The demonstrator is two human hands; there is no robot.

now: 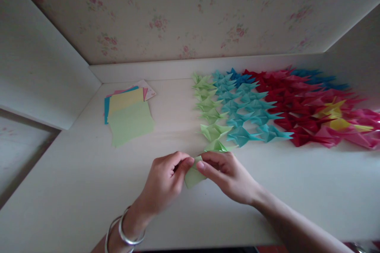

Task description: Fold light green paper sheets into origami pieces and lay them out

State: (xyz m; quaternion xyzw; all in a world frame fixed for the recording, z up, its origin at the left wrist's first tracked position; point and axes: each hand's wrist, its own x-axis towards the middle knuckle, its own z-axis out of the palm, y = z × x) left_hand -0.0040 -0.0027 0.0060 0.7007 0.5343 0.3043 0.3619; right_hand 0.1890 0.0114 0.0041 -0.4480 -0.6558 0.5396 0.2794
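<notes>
A pale wall papered with scattered pink roses rises behind a smooth white bench, with a plain white strip running along its foot. A white panel closes the left side; a greyer, shadowed panel stands right. The light is dim and soft.

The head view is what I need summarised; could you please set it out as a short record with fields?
Left hand: pinching a small folded light-green paper
Right hand: pinching the same paper, from its other side
Far left: overlapping flat sheets, light green uppermost
Far right: folded paper figures, mostly grouped by colour, from light green and turquoise to red and pink
Surface: white tabletop
Background: floral wallpaper
</notes>
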